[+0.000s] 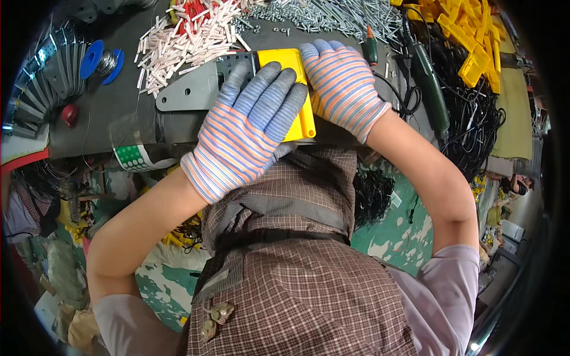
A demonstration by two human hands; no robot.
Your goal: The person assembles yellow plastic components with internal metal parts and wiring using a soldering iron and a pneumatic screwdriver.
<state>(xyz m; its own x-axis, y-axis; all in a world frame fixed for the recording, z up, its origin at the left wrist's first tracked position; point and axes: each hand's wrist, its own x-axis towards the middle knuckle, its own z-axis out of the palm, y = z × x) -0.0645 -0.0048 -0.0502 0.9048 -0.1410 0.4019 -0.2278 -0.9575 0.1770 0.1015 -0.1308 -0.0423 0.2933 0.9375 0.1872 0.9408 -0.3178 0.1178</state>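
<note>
A bright yellow plastic case part [308, 121] lies at the near edge of the dark bench, beside a grey tapered metal plate [202, 95] with holes. My left hand [249, 118], in a striped glove with grey-blue fingers, rests across both pieces. Its fingers are stretched out and slightly apart, with the thumb low at the case's near edge. At the case's right side, my right hand [344, 83] wears a matching glove and is curled closed against that edge. The right fingertips are partly hidden, as is the join between plate and case.
White plastic plugs [190, 44] and screws [338, 21] are heaped beyond my hands. A green-handled screwdriver [370, 47], a dark green power tool [430, 89], black cables [475, 130] and yellow parts [469, 35] crowd the right. A blue wire spool [102, 62] and grey brackets [50, 77] stand left.
</note>
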